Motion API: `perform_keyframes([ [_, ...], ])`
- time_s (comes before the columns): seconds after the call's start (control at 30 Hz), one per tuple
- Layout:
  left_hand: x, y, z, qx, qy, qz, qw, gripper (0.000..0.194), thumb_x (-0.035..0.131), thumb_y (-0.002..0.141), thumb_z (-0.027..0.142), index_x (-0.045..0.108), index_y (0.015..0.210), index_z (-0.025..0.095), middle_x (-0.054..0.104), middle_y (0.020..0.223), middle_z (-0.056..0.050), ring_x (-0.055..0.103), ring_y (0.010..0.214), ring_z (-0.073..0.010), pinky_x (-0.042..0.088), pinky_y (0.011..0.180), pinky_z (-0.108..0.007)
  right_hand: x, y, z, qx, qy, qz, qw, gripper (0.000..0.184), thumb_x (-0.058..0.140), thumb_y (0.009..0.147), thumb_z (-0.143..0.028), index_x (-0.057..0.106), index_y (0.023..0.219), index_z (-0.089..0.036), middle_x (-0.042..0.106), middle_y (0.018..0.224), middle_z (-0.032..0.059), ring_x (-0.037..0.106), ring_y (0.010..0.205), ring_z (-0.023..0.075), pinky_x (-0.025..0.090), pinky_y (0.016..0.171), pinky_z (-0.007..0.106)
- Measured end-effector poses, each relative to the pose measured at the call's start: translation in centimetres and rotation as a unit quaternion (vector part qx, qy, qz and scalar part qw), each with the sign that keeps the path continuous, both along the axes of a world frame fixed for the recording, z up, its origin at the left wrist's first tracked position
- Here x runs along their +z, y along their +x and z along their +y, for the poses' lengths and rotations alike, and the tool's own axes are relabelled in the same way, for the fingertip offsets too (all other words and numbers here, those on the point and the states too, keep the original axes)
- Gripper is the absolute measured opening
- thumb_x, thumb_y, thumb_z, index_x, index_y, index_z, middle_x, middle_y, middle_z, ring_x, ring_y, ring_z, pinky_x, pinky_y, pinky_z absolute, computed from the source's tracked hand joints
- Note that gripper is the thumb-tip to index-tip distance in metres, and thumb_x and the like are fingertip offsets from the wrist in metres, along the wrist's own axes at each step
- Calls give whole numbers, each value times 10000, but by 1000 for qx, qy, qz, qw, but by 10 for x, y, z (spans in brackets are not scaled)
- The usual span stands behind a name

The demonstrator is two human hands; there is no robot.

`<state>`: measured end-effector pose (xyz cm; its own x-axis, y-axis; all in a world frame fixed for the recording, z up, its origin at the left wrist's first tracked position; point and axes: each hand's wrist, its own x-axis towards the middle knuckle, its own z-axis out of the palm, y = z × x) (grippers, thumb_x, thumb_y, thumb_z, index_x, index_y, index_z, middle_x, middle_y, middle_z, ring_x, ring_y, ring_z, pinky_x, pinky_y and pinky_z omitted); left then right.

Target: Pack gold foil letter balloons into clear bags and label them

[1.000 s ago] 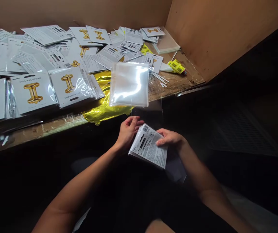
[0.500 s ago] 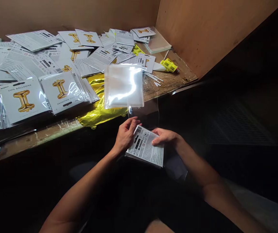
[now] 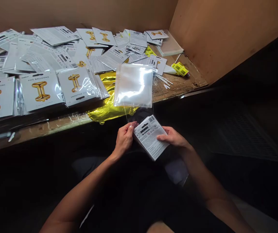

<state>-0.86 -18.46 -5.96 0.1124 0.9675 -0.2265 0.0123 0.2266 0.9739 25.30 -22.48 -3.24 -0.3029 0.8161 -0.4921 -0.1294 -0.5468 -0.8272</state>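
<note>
My right hand (image 3: 173,137) grips a stack of foil balloon packets (image 3: 151,139), thumb flat on the printed back, with the hang hole toward the upper left. At the stack's upper left corner, my left hand (image 3: 125,137) is pinched closed. From its fingers a barely visible clear plastic bag (image 3: 126,114) reaches up toward the bench edge; most of its outline is lost against the dark. Just beyond lies a pile of clear bags (image 3: 133,85), shining under the light, on top of a gold foil balloon (image 3: 105,111).
Loose foil balloon packets (image 3: 51,58) cover the left and back of the wooden bench (image 3: 192,76). Packets showing a gold "I" (image 3: 41,90) stand in rows at the front. White sticks (image 3: 164,81), yellow barcode labels (image 3: 180,69) and more clear bags (image 3: 171,47) lie to the right.
The stack of packets has turned and risen slightly to the right in my right hand. My left hand stays near its corner. The view has swung a little left.
</note>
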Motion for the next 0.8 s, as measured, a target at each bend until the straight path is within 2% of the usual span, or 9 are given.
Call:
perform_keyframes([
  [0.1,1,-2,0,4,6,19,1000,510,645,994,597,856,1162,164,843,1157,-120,766,1099,-337,565,1014,-454,6,-5,-6,-34,14,-31,999,536,981,769,-426,794,1204,-174,834,1137,109,806,975,288,647,858,384],
  [0.2,0,-1,-1,16,-18,-20,1000,472,667,971,548,851,1157,156,844,1123,-120,765,1089,-330,567,1030,-458,10,-9,-10,-59,32,-63,996,510,974,780,-432,786,1187,-187,833,1102,95,796,932,270,634,812,357],
  [0.27,-3,2,-3,40,-33,-55,997,495,659,978,563,838,1175,145,841,1119,-126,767,1058,-323,580,1010,-462,11,-14,-11,-73,42,-77,993,491,964,794,-447,782,1173,-192,832,1104,93,792,932,269,632,812,358],
  [0.37,-7,7,-8,85,-14,-71,994,549,640,1008,609,815,1238,142,833,1155,-130,761,1079,-317,583,1012,-460,12,-23,-13,-104,62,-102,987,478,959,801,-468,775,1150,-200,832,1082,88,789,928,269,634,821,368],
  [0.5,0,9,-11,106,28,-82,991,619,619,1023,688,802,1279,155,829,1153,-116,760,1073,-296,584,995,-417,18,-35,-15,-132,83,-103,982,478,962,795,-492,774,1128,-205,832,1049,91,794,929,283,639,822,378],
  [0.67,19,7,-12,94,62,-100,989,597,609,1028,700,806,1257,185,818,1066,-87,740,994,-269,578,918,-374,17,-45,-10,-164,128,-89,974,450,968,790,-488,771,1084,-210,835,1051,86,795,930,270,641,847,364],
  [0.8,26,2,-16,21,81,-130,988,508,536,1090,604,813,1156,184,802,1089,-82,717,1011,-260,560,945,-369,12,-48,0,-185,159,-74,967,461,950,806,-495,762,1119,-214,833,1032,83,789,932,269,647,865,380],
])
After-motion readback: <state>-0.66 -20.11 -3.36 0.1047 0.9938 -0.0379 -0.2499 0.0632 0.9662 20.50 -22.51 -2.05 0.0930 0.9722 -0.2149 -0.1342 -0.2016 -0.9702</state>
